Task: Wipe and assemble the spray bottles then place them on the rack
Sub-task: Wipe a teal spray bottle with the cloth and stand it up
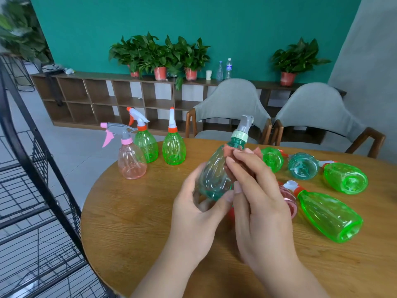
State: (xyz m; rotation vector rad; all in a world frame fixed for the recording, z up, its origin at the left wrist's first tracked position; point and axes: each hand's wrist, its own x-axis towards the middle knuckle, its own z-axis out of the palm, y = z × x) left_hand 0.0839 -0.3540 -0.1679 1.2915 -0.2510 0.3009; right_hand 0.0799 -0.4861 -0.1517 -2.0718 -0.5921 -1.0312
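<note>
Mid-wipe. The person's left hand [193, 211] has its grip clamped round the base of a clear teal plastic spray bottle [214, 171], held tilted above the round wooden bench [139, 222]. Its grey trigger head is already on, with a pale green collar. The right hand [257, 201] has its grip closed on a pink cloth [228, 149], which it presses against the bottle's shoulder.

Standing upright at the bench's far left edge:
- pale pink plastic bottle with grey-and-pink trigger [132, 162]
- green plastic bottle with white-and-orange trigger [147, 145]
- second green bottle, same kind of head [174, 149]

All three have heads on. My guess is they are finished and waiting, though nothing proves they were wiped.

Lying on their sides to the right:
- small green bottle [272, 159]
- teal bottle seen base-on [303, 166]
- green bottle at the far right [345, 179]
- large green bottle nearest [328, 216]
- pink ribbed bottle [290, 201], half hidden behind the right hand

Orange-and-white heads show on the green ones. The teal one's head cannot be made out.

The black wire rack [28, 160] stands just left of the bench, and no bottle shows on the shelves in view. My reckoning is that the task is under halfway: five bottles probably need wiping, and racking has not begun.
</note>
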